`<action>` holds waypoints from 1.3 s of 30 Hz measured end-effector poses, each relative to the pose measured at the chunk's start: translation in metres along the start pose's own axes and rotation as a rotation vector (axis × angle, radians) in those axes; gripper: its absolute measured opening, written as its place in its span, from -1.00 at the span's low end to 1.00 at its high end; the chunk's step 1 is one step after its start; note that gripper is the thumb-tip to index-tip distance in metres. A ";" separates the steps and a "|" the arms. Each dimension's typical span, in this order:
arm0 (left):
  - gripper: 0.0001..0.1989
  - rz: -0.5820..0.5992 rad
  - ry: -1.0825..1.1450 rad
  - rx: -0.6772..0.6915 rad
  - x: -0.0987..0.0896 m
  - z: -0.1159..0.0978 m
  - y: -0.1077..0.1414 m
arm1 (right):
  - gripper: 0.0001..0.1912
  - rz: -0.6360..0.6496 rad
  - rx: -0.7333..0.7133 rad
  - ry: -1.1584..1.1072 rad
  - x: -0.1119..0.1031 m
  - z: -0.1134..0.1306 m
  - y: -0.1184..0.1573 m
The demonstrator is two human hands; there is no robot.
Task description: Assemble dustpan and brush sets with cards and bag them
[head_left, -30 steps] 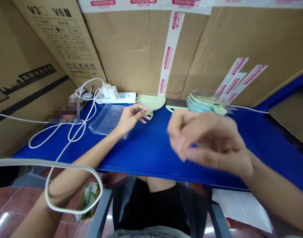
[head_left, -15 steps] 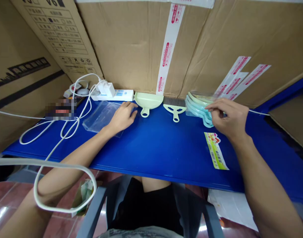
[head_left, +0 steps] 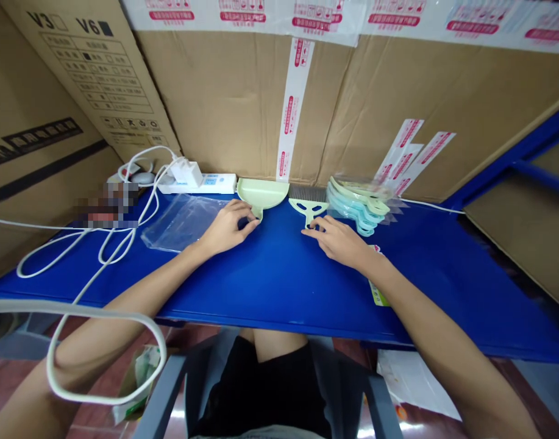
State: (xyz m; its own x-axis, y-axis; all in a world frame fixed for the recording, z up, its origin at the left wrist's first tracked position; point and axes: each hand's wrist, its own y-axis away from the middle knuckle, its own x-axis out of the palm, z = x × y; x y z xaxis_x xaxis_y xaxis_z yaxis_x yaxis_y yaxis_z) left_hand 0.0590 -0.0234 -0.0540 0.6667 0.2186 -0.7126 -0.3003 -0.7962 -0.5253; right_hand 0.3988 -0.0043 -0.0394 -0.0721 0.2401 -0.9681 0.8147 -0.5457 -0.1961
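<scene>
A pale green dustpan (head_left: 263, 192) lies on the blue table against the cardboard, its handle towards me. My left hand (head_left: 228, 228) has thumb and fingers closed at the end of that handle and partly hides it. To the right is a matching hand brush (head_left: 308, 206) with dark bristles pointing to the back. The thumb and fingertips of my right hand (head_left: 338, 241) pinch the end of the brush handle. Both tools still lie flat.
A clear plastic bag (head_left: 181, 222) lies left of my left hand, before a white power strip (head_left: 217, 183) and looped white cables. Wrapped blue and green dustpan sets (head_left: 356, 204) are stacked at right. My right forearm partly covers a label card (head_left: 377, 296).
My right hand has moved left from the wrapped stack to the brush handle. My left hand has come slightly right, onto the dustpan handle. The whole view has shifted a little.
</scene>
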 end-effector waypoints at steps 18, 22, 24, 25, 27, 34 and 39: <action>-0.63 -0.049 0.296 -0.181 0.003 0.011 0.007 | -0.73 -1.162 0.563 -0.706 -0.039 -0.029 0.006; -0.43 -0.031 0.362 -0.176 0.004 0.012 0.008 | -0.72 -1.418 0.554 -0.956 -0.040 -0.046 0.006; -0.37 -0.012 0.326 -0.127 0.004 0.009 0.008 | -0.72 -1.429 0.588 -1.045 -0.038 -0.052 0.007; -0.35 -0.002 0.303 -0.094 0.003 0.008 0.008 | -0.73 -1.406 0.606 -1.082 -0.038 -0.053 0.007; -0.33 0.038 0.257 -0.024 0.002 0.004 0.009 | -0.74 -1.339 0.628 -1.143 -0.038 -0.053 0.009; -0.45 0.278 0.085 0.223 -0.004 -0.008 0.009 | -0.90 -1.370 0.619 -1.131 -0.048 -0.042 0.011; -0.55 0.305 0.131 0.281 -0.005 -0.009 0.007 | -0.92 -1.184 0.637 -1.108 -0.043 -0.022 0.006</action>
State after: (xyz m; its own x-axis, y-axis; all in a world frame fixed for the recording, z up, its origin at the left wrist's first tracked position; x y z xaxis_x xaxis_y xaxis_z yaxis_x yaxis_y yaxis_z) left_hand 0.0592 -0.0351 -0.0501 0.5940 -0.0904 -0.7994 -0.6587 -0.6251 -0.4187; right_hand 0.4191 -0.0002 0.0044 -0.9595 0.2411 0.1460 -0.2805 -0.7653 -0.5793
